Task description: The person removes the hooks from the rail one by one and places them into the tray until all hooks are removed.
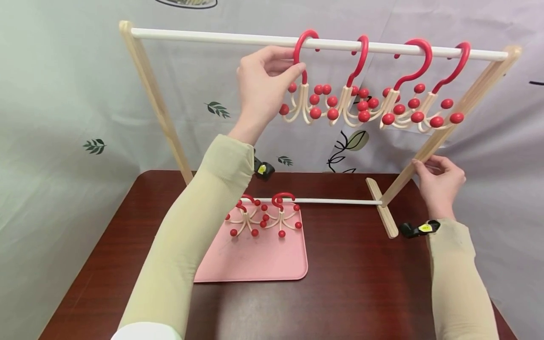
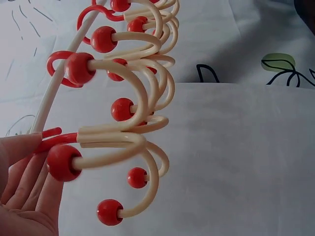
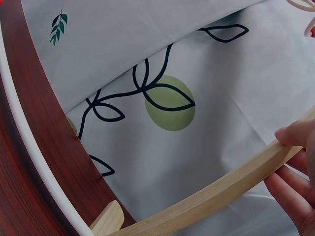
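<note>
In the head view my left hand [image 1: 264, 85] pinches the red hook [image 1: 299, 49] of the leftmost multi-prong hanger [image 1: 303, 99], which hangs over the white top rod [image 1: 221, 38] of a wooden rack. Its cream prongs end in red balls; in the left wrist view a red ball [image 2: 64, 162] of this hanger is close to my fingers. Several like hangers [image 1: 391, 101] hang to its right along the rod. My right hand [image 1: 442, 182] grips the rack's right wooden post [image 1: 425, 148] between thumb and fingers, low down, as the right wrist view also shows.
Two more hangers [image 1: 282, 217] lie at the back of a pink tray [image 1: 263, 264] on the dark red-brown table [image 1: 361, 283]. A white lower rod [image 1: 335, 201] joins the right foot [image 1: 386, 217]. Behind the rack hangs a leaf-patterned cloth [image 1: 204, 141].
</note>
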`<control>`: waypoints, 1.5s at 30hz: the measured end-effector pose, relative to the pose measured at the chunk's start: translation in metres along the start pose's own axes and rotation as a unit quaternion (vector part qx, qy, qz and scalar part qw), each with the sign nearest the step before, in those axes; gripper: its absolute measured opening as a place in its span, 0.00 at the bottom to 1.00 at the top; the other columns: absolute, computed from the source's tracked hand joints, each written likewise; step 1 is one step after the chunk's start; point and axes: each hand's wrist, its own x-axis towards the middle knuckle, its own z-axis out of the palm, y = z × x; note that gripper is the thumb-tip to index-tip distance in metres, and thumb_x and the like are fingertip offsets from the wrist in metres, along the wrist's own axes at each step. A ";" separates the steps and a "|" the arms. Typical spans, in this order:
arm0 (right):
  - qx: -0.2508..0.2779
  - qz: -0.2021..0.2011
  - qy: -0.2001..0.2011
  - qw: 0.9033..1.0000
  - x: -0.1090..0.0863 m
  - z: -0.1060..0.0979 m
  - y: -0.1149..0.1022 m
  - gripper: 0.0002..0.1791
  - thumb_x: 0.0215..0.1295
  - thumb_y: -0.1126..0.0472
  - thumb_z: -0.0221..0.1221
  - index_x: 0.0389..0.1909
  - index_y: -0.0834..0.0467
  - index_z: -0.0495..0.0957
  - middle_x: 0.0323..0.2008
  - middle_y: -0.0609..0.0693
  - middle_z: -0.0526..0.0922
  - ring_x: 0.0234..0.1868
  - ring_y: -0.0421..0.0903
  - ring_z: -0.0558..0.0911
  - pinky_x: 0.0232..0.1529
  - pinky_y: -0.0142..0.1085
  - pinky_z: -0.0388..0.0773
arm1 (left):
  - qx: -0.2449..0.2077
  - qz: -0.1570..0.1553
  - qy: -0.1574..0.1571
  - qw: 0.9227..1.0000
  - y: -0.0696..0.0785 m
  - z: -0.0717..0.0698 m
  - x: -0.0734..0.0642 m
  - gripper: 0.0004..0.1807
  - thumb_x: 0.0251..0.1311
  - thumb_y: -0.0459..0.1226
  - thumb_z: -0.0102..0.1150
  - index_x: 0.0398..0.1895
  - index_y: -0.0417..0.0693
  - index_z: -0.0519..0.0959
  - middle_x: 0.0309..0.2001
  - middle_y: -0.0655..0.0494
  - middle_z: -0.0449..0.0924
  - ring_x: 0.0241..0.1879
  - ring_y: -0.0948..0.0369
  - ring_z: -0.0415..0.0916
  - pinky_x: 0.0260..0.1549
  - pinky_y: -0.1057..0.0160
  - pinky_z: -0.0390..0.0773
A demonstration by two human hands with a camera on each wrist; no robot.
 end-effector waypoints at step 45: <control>-0.001 -0.023 0.005 1.000 0.001 -0.001 0.002 0.17 0.60 0.55 0.72 0.49 0.58 0.87 0.32 0.34 0.84 0.34 0.28 0.83 0.34 0.18 0.77 | 0.001 0.117 0.108 0.987 -0.002 -0.087 -0.068 0.08 0.54 0.32 0.77 0.36 0.40 0.87 0.33 0.51 0.88 0.33 0.61 0.85 0.36 0.67 0.84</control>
